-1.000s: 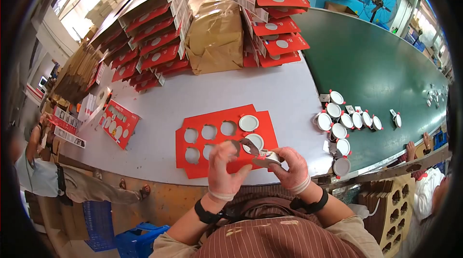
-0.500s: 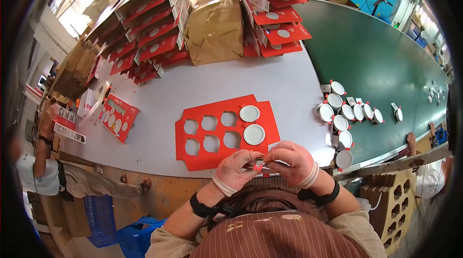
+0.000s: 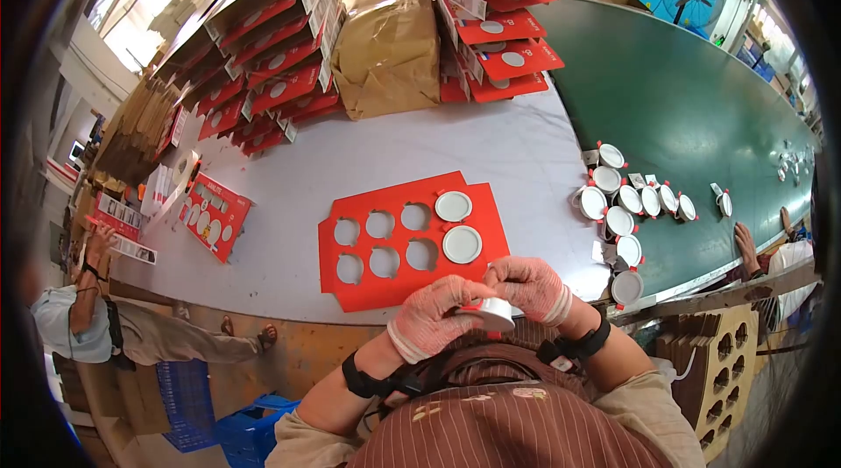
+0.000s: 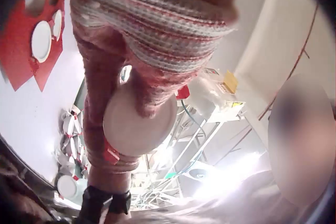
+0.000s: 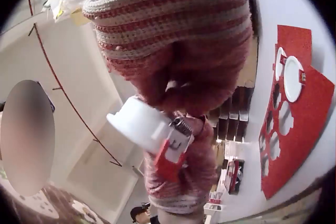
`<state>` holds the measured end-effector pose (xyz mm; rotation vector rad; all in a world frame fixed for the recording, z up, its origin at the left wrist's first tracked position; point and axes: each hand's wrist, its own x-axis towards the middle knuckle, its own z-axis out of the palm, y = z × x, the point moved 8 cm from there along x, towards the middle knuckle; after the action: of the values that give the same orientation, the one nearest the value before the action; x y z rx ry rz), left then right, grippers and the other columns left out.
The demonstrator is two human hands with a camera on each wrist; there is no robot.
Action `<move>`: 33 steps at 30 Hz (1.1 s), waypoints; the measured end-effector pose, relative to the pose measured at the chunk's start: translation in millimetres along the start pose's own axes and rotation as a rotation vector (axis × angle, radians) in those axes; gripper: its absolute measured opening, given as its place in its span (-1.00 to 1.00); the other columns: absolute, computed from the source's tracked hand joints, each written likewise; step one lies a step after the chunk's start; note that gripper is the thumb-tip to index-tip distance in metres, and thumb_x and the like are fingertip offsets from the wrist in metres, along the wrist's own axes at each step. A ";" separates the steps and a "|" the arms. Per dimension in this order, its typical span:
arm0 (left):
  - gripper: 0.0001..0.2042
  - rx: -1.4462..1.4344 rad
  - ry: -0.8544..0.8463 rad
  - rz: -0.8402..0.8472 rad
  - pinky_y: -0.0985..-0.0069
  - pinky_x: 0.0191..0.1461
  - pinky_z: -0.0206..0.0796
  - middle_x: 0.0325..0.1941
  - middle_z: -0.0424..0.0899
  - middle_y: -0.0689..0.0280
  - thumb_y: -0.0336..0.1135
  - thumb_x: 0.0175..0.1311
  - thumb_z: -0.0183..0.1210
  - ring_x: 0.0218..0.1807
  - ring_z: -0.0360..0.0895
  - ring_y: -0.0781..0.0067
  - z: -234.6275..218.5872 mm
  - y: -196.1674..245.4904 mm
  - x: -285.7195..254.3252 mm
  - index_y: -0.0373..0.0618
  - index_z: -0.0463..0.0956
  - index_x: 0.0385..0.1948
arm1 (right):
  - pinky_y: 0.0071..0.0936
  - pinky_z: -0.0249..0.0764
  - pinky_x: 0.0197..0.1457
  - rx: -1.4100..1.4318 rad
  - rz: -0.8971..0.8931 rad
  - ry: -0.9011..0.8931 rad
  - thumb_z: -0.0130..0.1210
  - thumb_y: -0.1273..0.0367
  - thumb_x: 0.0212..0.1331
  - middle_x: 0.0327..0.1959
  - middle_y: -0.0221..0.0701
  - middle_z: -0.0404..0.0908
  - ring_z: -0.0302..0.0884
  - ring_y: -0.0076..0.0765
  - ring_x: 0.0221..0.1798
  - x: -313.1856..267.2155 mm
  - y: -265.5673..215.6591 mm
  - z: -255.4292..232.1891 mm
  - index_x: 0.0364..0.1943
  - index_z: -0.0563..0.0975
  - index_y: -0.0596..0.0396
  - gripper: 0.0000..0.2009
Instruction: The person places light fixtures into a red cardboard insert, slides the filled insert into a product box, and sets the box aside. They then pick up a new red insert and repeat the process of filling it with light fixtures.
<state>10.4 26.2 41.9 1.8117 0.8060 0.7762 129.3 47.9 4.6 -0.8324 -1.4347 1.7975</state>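
Both gloved hands hold one white round downlight (image 3: pixel 492 312) with red spring clips, close to my body at the table's near edge. My left hand (image 3: pixel 431 315) grips its left side, and my right hand (image 3: pixel 527 287) grips it from above and the right. The left wrist view shows the lamp's flat white face (image 4: pixel 139 124) under the fingers. The right wrist view shows its white housing (image 5: pixel 140 123) and a red clip (image 5: pixel 170 157). Ahead lies a red card sheet (image 3: pixel 407 239) with round holes; two hold white lamps (image 3: pixel 453 205) (image 3: pixel 461 244).
Several more white downlights (image 3: pixel 629 205) lie on the green conveyor belt (image 3: pixel 701 118) at right. Stacks of red boxes (image 3: pixel 280 56) and a brown paper bundle (image 3: pixel 385 39) stand at the back. Another person sits at left (image 3: pixel 79 328). A further hand rests at the belt edge (image 3: pixel 745 245).
The hands have turned the downlight over near my body; its white housing now shows between them. One second ago the hands were over the red sheet, and they have drawn back to the table edge.
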 end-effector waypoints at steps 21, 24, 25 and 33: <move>-0.46 -0.520 0.250 -0.760 0.29 -0.25 0.57 0.00 0.36 0.12 -0.30 0.10 0.22 0.03 0.44 0.28 -67.7 -178.1 8.6 -0.16 0.18 0.11 | -0.58 0.41 -0.46 -0.215 0.283 0.336 0.11 0.35 0.08 -0.44 -0.39 0.54 0.42 -0.59 -0.52 30.0 57.2 -55.7 -0.18 0.51 0.20 -0.75; -0.54 -0.463 0.624 -0.959 0.32 -0.44 0.53 -0.12 0.45 0.17 -0.19 0.17 0.16 -0.28 0.56 0.34 -117.8 -237.3 -6.9 -0.02 0.18 0.04 | -0.60 0.37 -0.49 -0.213 0.388 0.338 0.11 0.30 0.06 -0.45 -0.41 0.54 0.39 -0.60 -0.54 41.6 61.2 -62.0 -0.18 0.52 0.18 -0.72; -0.54 -0.538 0.646 -1.085 0.34 -0.49 0.51 -0.13 0.46 0.16 -0.14 0.15 0.17 -0.39 0.55 0.35 -116.8 -246.3 -10.1 -0.05 0.21 0.02 | -0.60 0.38 -0.49 -0.212 0.388 0.348 0.11 0.30 0.06 -0.45 -0.42 0.54 0.40 -0.60 -0.53 47.0 61.2 -62.9 -0.18 0.52 0.18 -0.72; -0.76 -0.908 0.574 -1.134 0.56 -0.63 0.27 -0.49 0.47 0.34 -0.16 0.11 0.21 -0.62 0.38 0.42 -64.1 -236.7 -18.0 -0.01 0.36 -0.35 | -0.48 0.48 -0.29 -0.258 0.297 0.390 0.12 0.40 0.05 -0.29 -0.30 0.57 0.50 -0.45 -0.29 82.2 62.3 -56.0 -0.08 0.45 0.27 -0.66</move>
<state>-94.5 118.0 -160.7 0.1726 1.3461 0.6764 121.4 136.1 -72.4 -1.5059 -1.3482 1.5522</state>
